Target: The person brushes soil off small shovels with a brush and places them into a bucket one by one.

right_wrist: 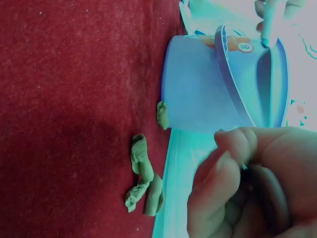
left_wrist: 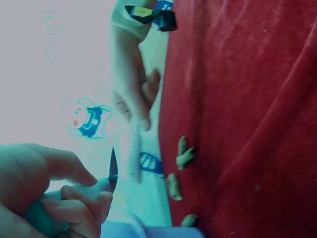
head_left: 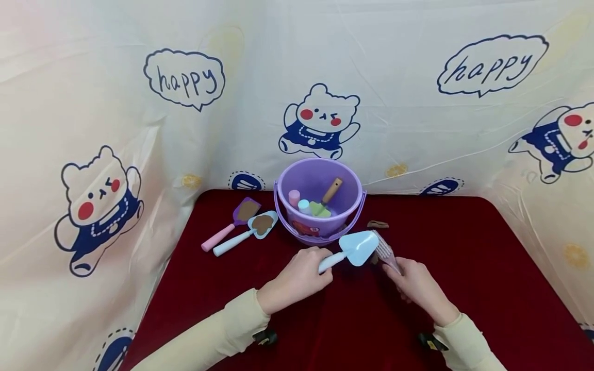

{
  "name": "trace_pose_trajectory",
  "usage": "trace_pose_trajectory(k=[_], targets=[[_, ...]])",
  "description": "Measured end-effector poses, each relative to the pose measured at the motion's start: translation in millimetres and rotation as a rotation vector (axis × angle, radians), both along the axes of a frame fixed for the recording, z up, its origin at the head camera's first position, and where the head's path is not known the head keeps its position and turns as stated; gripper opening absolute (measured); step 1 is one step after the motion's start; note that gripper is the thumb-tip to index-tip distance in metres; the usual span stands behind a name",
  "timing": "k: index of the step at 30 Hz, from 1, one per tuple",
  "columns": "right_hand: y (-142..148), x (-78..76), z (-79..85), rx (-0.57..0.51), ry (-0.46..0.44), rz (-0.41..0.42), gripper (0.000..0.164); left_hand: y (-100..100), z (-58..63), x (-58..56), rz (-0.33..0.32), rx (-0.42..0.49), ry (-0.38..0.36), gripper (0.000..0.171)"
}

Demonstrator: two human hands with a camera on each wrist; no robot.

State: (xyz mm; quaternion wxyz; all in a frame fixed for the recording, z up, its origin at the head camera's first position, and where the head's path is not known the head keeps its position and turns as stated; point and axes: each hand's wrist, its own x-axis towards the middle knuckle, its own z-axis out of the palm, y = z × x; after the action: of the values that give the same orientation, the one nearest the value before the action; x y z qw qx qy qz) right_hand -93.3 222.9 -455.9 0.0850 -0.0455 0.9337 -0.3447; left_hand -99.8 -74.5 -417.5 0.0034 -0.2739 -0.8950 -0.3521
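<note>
My left hand (head_left: 297, 278) grips the handle of a light blue toy shovel (head_left: 359, 248), its blade raised in front of the purple bucket (head_left: 320, 226). In the left wrist view its fingers curl round the handle. My right hand (head_left: 419, 286) holds a pale, ridged tool (head_left: 384, 248) like a small rake, its head close to the shovel blade. Brown clay-like pieces (right_wrist: 141, 166) lie on the red cloth, one by the bucket's base (right_wrist: 163, 115). The right wrist view shows curled fingers (right_wrist: 223, 183) but little of the tool.
Inside the bucket stand a wooden-handled green shovel (head_left: 331, 190) and pink (head_left: 294, 198) and pale blue (head_left: 303, 205) handle ends. Left of it lie a purple shovel (head_left: 241, 214) and a blue shovel (head_left: 257, 229), both bearing brown material. Printed fabric hangs behind the red-covered table (head_left: 464, 247).
</note>
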Motion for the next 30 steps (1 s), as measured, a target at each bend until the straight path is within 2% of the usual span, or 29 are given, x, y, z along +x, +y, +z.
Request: trace_pose_trajectory(k=[3,9,13,18,24,27,30], targets=[[3,3.0,-0.1,-0.051,-0.062,-0.009,0.024,-4,11.0,2.1,0.028,0.022,-0.001,0.02],[8,3.2,-1.7,0.038,0.022,-0.004,0.037,-15,41.6,3.4,0.091,0.081,0.046,0.025],[10,3.7,-2.0,0.052,0.004,-0.013,0.046,-22,66.5,5.4,0.106,0.093,0.119,0.022],[11,3.2,-0.5,0.051,-0.02,-0.027,0.05,-27,87.8,-4.3,0.143,0.082,0.198,0.023],[10,4.9,-3.4,0.069,-0.036,-0.041,0.05,-26,91.4,-25.9,0.207,0.039,0.227,0.025],[9,6.9,-5.7,0.057,-0.04,-0.039,0.049,-22,88.3,-36.4,0.237,-0.028,0.25,0.024],[7,9.1,-8.5,0.046,-0.049,-0.035,0.049,-17,83.8,-44.2,0.244,-0.118,0.288,0.015]])
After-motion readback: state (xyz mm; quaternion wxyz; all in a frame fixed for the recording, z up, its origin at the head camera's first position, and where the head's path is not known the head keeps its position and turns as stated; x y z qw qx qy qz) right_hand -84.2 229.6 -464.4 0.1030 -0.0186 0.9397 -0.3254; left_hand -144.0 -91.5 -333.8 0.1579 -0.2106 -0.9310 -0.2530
